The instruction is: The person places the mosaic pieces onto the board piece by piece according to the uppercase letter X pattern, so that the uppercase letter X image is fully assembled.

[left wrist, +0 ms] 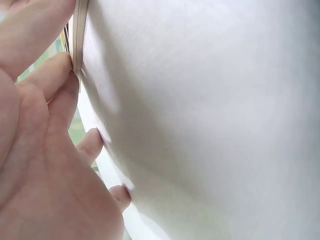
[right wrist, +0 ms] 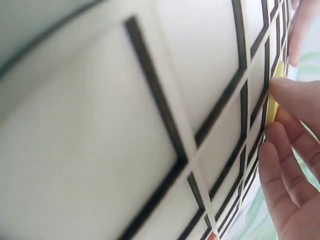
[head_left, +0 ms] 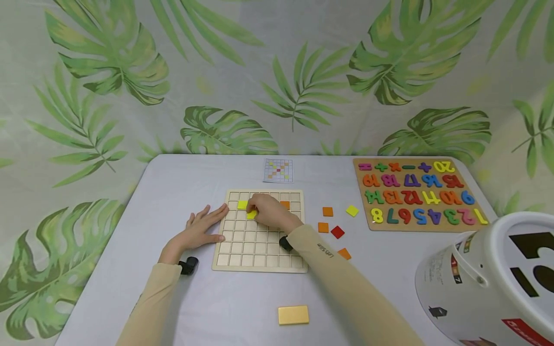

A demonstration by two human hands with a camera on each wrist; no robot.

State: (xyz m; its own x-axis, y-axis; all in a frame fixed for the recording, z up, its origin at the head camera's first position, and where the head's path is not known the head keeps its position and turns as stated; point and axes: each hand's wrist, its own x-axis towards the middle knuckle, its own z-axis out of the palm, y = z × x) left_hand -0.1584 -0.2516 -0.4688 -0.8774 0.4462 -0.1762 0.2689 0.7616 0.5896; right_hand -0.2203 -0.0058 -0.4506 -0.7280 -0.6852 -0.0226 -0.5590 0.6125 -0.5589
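A square wooden grid board [head_left: 237, 236] lies on the table, and my right hand [head_left: 271, 211] is over its upper part. Between that thumb and fingers I pinch a yellow square tile [head_left: 251, 216], low against the grid; the right wrist view shows the tile [right wrist: 272, 107] edge-on. Another yellow tile [head_left: 243, 204] lies in a cell just up and left of it. An orange tile [head_left: 284, 204] sits in the same upper area, partly hidden by my right hand. My left hand [head_left: 196, 231] rests with spread fingers at the board's left edge, its fingertips [left wrist: 62, 60] touching the rim.
Right of the board lie loose tiles: orange [head_left: 327, 211], yellow [head_left: 352, 211] and red [head_left: 337, 232] among them. A printed pattern card [head_left: 278, 170] lies behind the board. Further right are a number puzzle [head_left: 365, 192] and a white bucket [head_left: 454, 283]. A gold block [head_left: 293, 315] lies in front.
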